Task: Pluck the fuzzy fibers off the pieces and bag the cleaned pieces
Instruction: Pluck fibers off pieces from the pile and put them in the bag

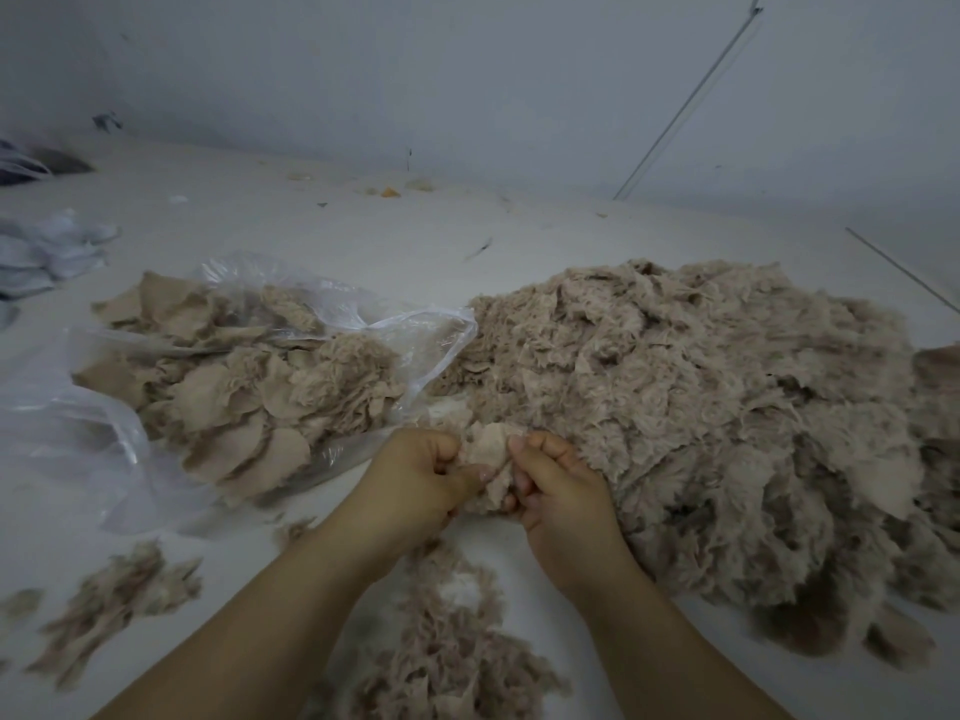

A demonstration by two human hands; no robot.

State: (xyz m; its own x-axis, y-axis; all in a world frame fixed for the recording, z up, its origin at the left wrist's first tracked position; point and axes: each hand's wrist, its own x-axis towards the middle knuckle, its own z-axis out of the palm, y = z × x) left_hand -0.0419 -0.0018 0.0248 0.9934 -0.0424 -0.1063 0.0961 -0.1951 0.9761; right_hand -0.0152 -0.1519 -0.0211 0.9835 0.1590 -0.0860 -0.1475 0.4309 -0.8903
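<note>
Small textile/plush handwork workshop, bare and plain
White worktop [395, 252] against blank grey wall [467, 70], big heap of fuzzy beige fabric pieces [701, 407], clear plastic bag [363, 324] stuffed with cleaned pieces, loose fibre tufts [447, 641] littering the near edge, folded white cloth [47, 252] at far left

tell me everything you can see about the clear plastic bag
The plastic bag is thin, clear and crinkled, lying on its side on the white table, left of the big fuzzy pile. Its mouth gapes open toward that pile and the hands. Inside lie many flat beige pieces, overlapping, some spilling past the rim. The bag's near edge lies beside the left hand; whether they touch is unclear.
</note>
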